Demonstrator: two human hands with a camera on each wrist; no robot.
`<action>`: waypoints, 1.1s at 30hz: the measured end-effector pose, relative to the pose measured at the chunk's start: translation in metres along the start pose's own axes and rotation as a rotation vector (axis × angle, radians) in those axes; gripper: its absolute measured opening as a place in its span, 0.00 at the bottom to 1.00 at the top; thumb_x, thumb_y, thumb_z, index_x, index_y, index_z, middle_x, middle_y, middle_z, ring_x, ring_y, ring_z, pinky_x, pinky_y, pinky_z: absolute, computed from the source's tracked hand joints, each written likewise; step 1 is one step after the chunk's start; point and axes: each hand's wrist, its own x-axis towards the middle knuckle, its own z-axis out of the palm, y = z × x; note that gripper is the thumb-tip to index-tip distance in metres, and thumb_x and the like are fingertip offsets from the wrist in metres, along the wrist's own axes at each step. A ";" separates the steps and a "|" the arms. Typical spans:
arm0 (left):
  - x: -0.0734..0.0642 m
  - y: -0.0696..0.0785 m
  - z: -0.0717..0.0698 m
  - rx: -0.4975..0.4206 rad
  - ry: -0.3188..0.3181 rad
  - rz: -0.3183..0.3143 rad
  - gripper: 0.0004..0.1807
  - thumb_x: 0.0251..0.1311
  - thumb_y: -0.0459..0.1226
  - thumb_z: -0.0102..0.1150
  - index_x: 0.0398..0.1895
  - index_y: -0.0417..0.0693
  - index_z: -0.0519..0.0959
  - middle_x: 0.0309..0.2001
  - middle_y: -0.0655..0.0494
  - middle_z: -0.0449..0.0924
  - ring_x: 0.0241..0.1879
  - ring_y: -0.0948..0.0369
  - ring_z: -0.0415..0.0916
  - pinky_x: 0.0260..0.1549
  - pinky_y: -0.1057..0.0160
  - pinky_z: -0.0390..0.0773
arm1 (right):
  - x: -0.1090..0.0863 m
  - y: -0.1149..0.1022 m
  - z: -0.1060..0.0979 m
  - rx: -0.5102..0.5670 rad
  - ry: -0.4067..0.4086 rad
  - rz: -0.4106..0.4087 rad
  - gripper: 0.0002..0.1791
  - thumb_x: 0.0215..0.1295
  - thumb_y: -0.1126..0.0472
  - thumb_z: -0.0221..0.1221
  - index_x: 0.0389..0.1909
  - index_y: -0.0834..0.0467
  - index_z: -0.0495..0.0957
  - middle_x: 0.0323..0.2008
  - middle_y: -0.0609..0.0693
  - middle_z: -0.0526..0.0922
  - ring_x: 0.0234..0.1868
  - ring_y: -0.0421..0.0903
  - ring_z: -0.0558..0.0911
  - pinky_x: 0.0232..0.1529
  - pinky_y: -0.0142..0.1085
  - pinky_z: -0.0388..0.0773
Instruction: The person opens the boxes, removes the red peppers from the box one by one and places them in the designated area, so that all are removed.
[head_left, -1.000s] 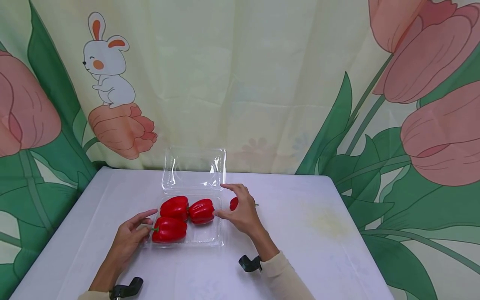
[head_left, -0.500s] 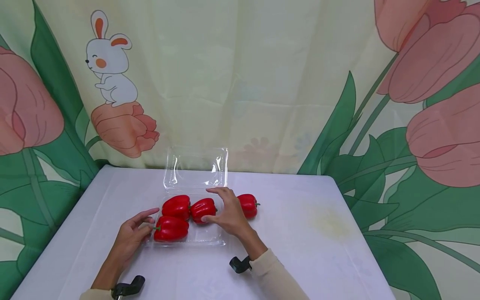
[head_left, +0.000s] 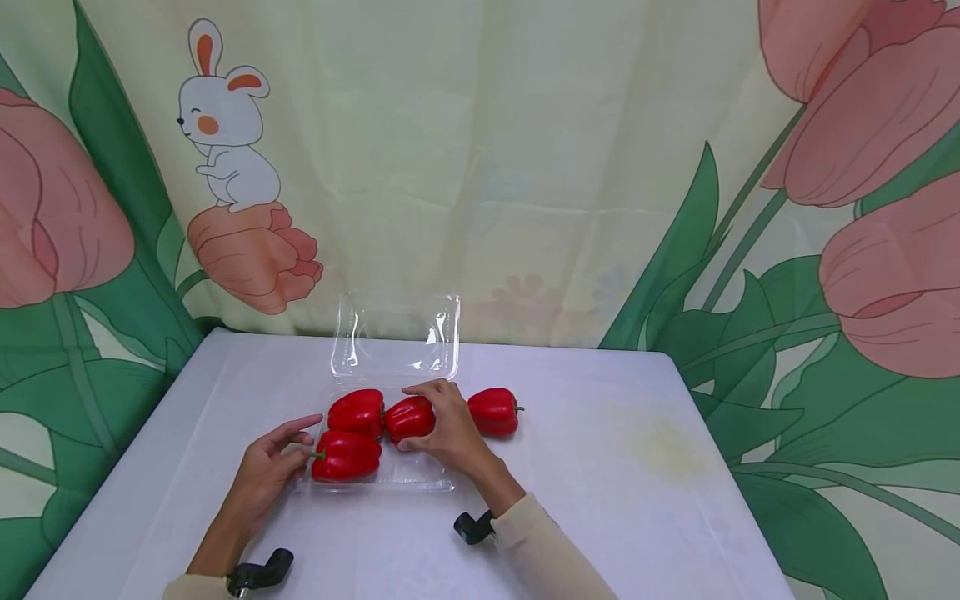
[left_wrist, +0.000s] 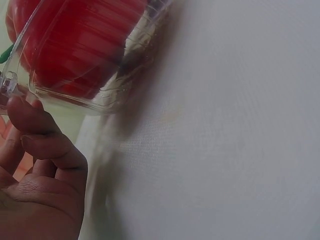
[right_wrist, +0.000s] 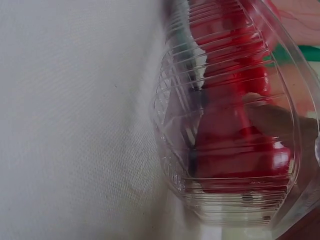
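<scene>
In the head view a clear plastic clamshell container (head_left: 416, 472) lies open on the table with three red bell peppers in its base. My right hand (head_left: 453, 433) has its thumb and fingers around the right-hand bell pepper (head_left: 408, 419). Through the container wall in the right wrist view, the thumb (right_wrist: 270, 120) lies against red pepper skin. At the container's left edge, my left hand (head_left: 262, 471) pinches the rim, beside the front bell pepper (head_left: 347, 457) with its green stem. Behind that one sits another bell pepper (head_left: 356, 412).
One more red bell pepper (head_left: 494, 412) rests on the white-covered table (head_left: 600, 483), right of the container. The clear lid (head_left: 395, 337) stands raised at the back, close to the printed curtain (head_left: 540, 167). Each wrist carries a black camera mount (head_left: 262, 571).
My right hand has moved left from the container's right side and its fingers have closed around the right-hand bell pepper. The loose pepper behind it is now uncovered. The left hand stays at the rim.
</scene>
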 end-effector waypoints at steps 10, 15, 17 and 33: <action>-0.001 0.001 0.000 0.001 0.000 0.016 0.31 0.69 0.34 0.64 0.76 0.52 0.73 0.51 0.60 0.79 0.38 0.59 0.79 0.39 0.68 0.85 | 0.002 0.001 0.001 -0.063 -0.022 -0.011 0.41 0.46 0.56 0.84 0.66 0.43 0.81 0.60 0.46 0.77 0.66 0.45 0.74 0.52 0.35 0.86; -0.001 0.000 0.001 0.012 0.005 0.008 0.33 0.69 0.35 0.65 0.76 0.53 0.72 0.52 0.60 0.79 0.39 0.59 0.80 0.40 0.68 0.85 | 0.001 0.000 -0.001 -0.067 -0.054 -0.016 0.40 0.47 0.57 0.83 0.65 0.44 0.81 0.60 0.46 0.78 0.65 0.45 0.76 0.51 0.34 0.86; -0.001 0.000 0.001 0.014 0.006 0.007 0.33 0.68 0.35 0.66 0.77 0.53 0.72 0.52 0.60 0.79 0.39 0.59 0.80 0.40 0.68 0.85 | 0.000 -0.001 -0.002 -0.069 -0.060 -0.020 0.40 0.47 0.57 0.83 0.65 0.44 0.81 0.60 0.46 0.79 0.65 0.46 0.76 0.52 0.35 0.86; -0.003 0.001 0.001 0.005 0.004 0.010 0.32 0.69 0.35 0.65 0.76 0.53 0.72 0.51 0.60 0.79 0.38 0.59 0.79 0.39 0.68 0.85 | -0.005 -0.001 -0.008 -0.010 0.006 -0.067 0.39 0.49 0.57 0.83 0.65 0.46 0.82 0.59 0.47 0.80 0.63 0.46 0.78 0.52 0.33 0.86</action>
